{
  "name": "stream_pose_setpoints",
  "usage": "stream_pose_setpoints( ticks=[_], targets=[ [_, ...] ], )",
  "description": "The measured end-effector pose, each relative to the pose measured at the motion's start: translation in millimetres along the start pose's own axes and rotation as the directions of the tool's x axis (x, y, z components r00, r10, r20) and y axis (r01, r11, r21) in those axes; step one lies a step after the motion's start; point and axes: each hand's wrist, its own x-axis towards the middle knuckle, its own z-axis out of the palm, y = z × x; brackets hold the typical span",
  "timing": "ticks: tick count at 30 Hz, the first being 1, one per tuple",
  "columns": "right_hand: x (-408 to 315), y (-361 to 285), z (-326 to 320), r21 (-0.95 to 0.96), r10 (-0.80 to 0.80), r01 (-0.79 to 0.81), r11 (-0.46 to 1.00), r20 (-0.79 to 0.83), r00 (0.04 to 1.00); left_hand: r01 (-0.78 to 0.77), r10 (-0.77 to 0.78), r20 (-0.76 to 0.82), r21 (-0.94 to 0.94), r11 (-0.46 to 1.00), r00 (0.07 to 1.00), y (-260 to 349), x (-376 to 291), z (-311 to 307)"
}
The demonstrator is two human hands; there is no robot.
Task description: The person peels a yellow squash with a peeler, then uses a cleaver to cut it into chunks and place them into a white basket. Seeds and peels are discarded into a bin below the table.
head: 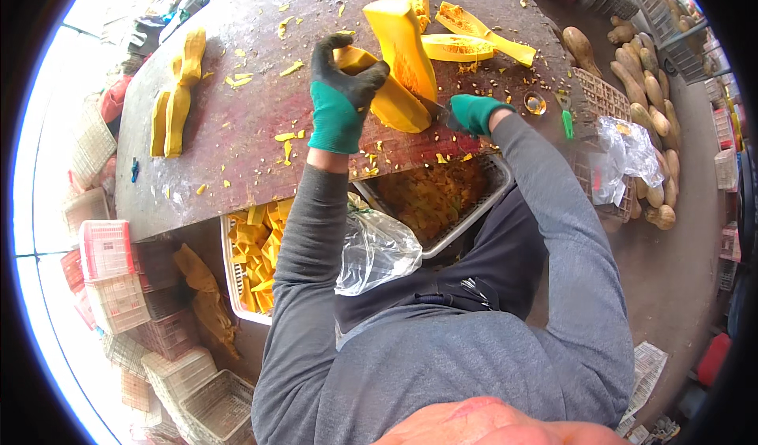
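My left hand (349, 84), in a green and black work glove, grips a peeled squash piece (398, 102) lying on the wooden table (254, 113). My right hand (474, 114), gloved the same way, is closed round a knife, whose dark blade (427, 105) is partly hidden beside the squash. A large peeled squash piece (398, 42) lies just beyond, against the held one. Behind it to the right are cut squash pieces (459, 48) with orange pulp and seeds showing. More peeled squash pieces (177, 104) lie at the table's left.
Below the table edge are a white crate (237, 291) of cut squash chunks, a crate (438, 249) of scraps and a clear plastic bag (379, 252). Whole squashes (651, 107) lie on the floor to the right. A green-handled peeler (567, 124) rests near the table's right edge. Stacked crates (112, 285) stand left.
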Motion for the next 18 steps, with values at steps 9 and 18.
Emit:
stream_pose_setpoints(
  ticks=[9,18],
  targets=[
    [18.5,34.6,20.1,0.515,-0.028,0.030,0.857,-0.013,1.000,0.012,-0.012,0.029,0.002,1.000,1.000,11.2,3.8,-14.6],
    [-32.0,36.3,77.9,0.476,0.016,0.196,0.858,-0.404,0.914,-0.202,0.113,0.269,0.330,0.922,0.957,24.5,1.7,-5.2]
  ],
)
